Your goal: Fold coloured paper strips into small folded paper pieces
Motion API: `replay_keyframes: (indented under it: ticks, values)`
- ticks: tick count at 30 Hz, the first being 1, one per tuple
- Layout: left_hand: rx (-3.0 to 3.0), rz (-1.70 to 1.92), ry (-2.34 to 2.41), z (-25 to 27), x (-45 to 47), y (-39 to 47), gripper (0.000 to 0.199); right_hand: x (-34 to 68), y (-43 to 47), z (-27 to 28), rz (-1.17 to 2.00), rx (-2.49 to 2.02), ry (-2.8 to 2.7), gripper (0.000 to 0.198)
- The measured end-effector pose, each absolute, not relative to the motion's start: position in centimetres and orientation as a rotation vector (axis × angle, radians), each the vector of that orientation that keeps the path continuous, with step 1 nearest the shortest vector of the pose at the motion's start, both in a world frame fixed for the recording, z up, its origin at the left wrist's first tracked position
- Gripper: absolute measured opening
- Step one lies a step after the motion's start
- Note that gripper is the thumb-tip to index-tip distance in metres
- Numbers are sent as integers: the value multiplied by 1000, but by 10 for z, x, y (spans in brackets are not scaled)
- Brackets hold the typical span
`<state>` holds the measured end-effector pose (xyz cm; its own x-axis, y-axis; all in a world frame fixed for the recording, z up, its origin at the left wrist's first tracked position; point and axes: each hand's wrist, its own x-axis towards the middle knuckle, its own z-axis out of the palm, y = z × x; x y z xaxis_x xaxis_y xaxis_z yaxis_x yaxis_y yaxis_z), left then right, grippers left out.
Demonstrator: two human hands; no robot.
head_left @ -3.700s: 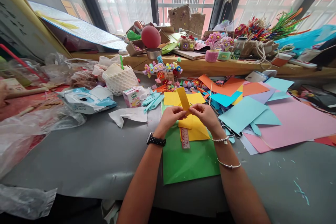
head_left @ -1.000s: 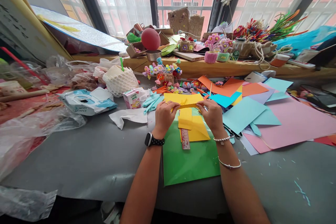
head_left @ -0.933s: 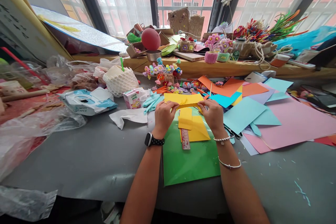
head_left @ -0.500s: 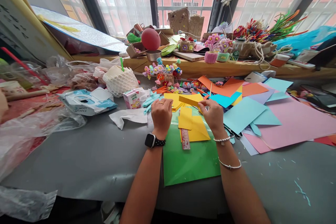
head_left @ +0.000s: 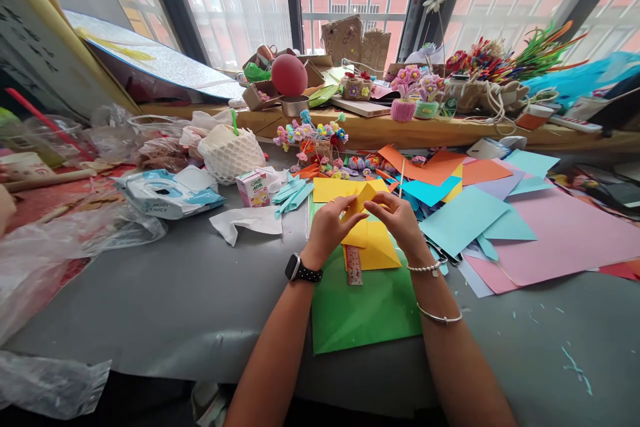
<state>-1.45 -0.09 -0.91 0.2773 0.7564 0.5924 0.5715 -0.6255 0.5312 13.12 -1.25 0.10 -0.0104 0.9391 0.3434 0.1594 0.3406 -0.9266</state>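
A small strip of yellow paper [head_left: 367,195] is held up between both hands, its face tilted. My left hand [head_left: 334,225] pinches its lower left part between thumb and fingers. At its right end, my right hand [head_left: 397,215] grips it with thumb and fingertips. Below the hands lie more yellow sheets [head_left: 383,253] and a patterned pink ruler [head_left: 353,267], resting on a green folder [head_left: 365,317]. Another yellow sheet [head_left: 327,188] lies just beyond the left fingers. The fingers hide part of the strip.
Light blue sheets [head_left: 463,220] and a large pink sheet [head_left: 565,233] lie at right, orange paper [head_left: 430,167] behind. To the left are a white tissue [head_left: 245,221], folded blue strips [head_left: 295,195], a small box [head_left: 253,188] and a wet-wipe pack [head_left: 167,193].
My left hand has moved right and closed on the yellow strip, which only the right hand appeared to hold before. The strip is now turned more upright, and the hands are close together.
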Motion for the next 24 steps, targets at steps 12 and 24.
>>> replay_keyframes:
  ticks: [12, 24]
  values:
    - [1592, 1146, 916, -3, -10, -4, 37, 134, -10, 0, 737, -1081, -1394, 23]
    - [1436, 977, 936, -4, -13, -2, 33, 129, -11, -4, 507, -1192, -1487, 28]
